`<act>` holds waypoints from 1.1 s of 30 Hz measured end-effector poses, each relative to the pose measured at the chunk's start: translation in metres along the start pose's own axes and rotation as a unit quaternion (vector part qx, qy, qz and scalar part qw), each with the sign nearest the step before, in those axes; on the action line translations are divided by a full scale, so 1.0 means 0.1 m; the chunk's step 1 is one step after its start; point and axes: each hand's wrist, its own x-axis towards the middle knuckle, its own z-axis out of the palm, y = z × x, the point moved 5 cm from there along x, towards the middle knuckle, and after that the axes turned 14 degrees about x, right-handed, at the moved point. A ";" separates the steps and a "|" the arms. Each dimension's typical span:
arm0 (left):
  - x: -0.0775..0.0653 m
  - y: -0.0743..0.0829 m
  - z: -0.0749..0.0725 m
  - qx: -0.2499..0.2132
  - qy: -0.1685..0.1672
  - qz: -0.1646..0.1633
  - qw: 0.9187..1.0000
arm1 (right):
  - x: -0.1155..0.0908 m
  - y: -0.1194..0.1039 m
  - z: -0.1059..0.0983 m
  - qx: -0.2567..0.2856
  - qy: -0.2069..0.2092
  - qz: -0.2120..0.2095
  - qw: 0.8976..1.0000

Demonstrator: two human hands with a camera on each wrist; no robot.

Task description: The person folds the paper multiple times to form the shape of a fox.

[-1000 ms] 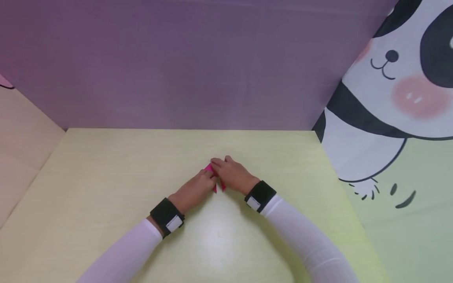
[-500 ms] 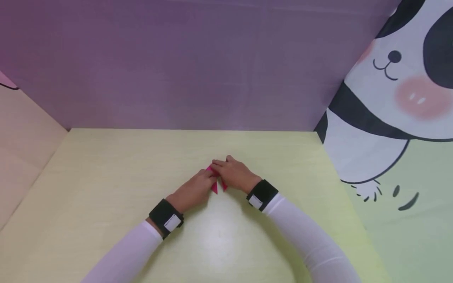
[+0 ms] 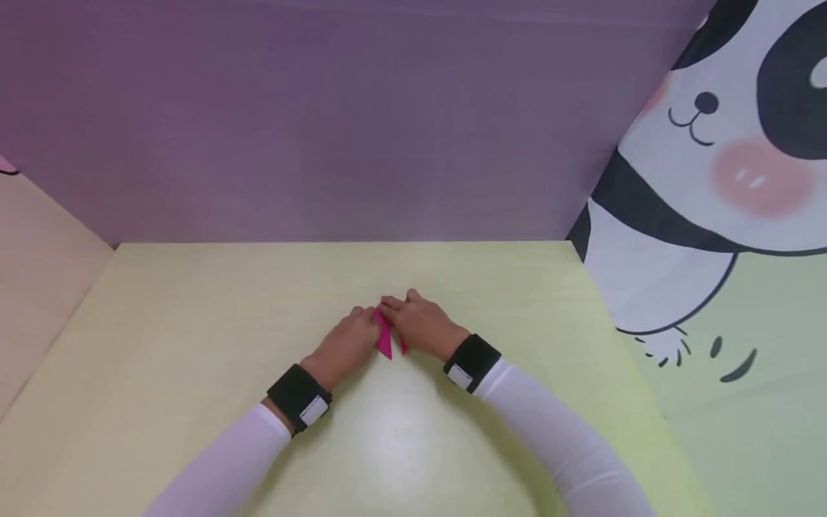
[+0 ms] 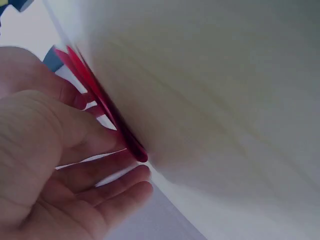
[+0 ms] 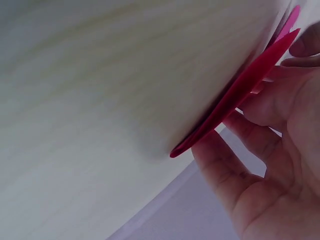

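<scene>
A folded piece of bright pink paper (image 3: 384, 340) lies on the table between both hands, two pointed ends facing the person. My left hand (image 3: 346, 343) grips its left side; in the left wrist view the thumb and fingers meet along the layered red edge of the folded paper (image 4: 102, 102). From the other side my right hand (image 3: 426, 327) holds the paper, its fingertips covering the top part. The right wrist view has the thumb and fingers against the folded paper (image 5: 235, 95), which lies nearly flat to the tabletop. Much of the paper is hidden under the hands.
The pale yellow table (image 3: 213, 301) extends around the hands. A purple sheet (image 3: 349, 122) hangs behind its far edge, and a panda-printed wall covering (image 3: 678, 280) stands at the right. Each wrist wears a black band (image 3: 300, 398).
The left hand has shifted slightly left and off the paper's left point, so more of that point shows. The right hand stays on the top part. The view has tilted a little.
</scene>
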 end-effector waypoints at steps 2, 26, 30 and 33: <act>-0.02 0.01 0.01 0.020 -0.001 0.012 1.000 | 0.01 -0.01 0.02 0.001 -0.004 0.007 1.000; -0.05 -0.06 -0.04 0.062 0.029 0.036 0.997 | 0.02 -0.07 -0.01 -0.028 0.007 0.009 1.000; -0.12 -0.05 -0.04 0.079 0.022 0.035 0.996 | 0.03 -0.07 0.01 -0.048 0.006 -0.003 0.999; -0.19 -0.06 -0.04 0.055 -0.011 0.024 0.998 | 0.05 -0.07 0.04 -0.061 0.001 -0.004 0.998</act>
